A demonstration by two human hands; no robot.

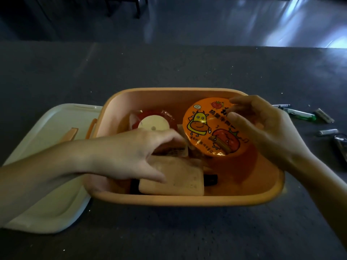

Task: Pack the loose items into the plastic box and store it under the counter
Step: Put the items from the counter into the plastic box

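A person's two hands work inside an orange plastic box (169, 200) that stands on a dark bench (169, 68), near its front edge. The right hand (268, 132) has its grip on the right rim of a noodle cup (212, 128): the thumb lies on the orange printed lid and the fingers curl behind the rim. The cup sits tilted in the right half of the box, its lid facing up and to the left.

The left hand (131, 152) reaches in over the left wall with its fingers bent down onto a pale packet (178, 149) at the middle of the box. Its thumb stretches across a flat pale slab (180, 179) lying against the near wall. From here I cannot tell whether that grip holds the packet or only presses on it.

A red wrapped disc with a white centre (154, 122) lies at the back left of the box, and something black (266, 180) shows beside the slab.

The box's white lid (37, 143) lies flat on the bench, touching the box's left side. Well apart on the right, still loose on the bench, are a green-and-white stick (300, 114), two batteries (324, 115) and a dark object (340, 145) cut off by the picture's edge.
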